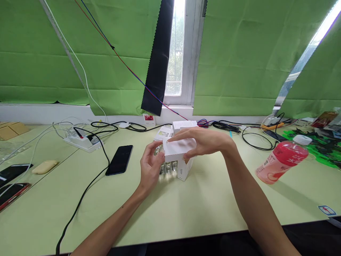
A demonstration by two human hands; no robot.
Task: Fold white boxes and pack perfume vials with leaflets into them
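Observation:
A small white cardboard box (183, 170) with fine print on its side stands on the table, between my hands. From its left part a row of clear, shiny, glass-like pieces (168, 168) sticks out; their exact kind is not plain. My left hand (151, 165) is closed on these pieces at the left, with thumb and forefinger against the box's edge. Over the box's white top arches my right hand (202, 142), gripping it with the thumb on the near side and the fingers on the far side. The box's far side is hidden.
Behind the box are more white boxes (184, 124). A black phone (119, 160) lies to the left, near a black cable (87, 188) and a power strip (84, 141). A pink drink bottle (283, 161) stands right. More phones and a pale yellow case (44, 167) lie far left.

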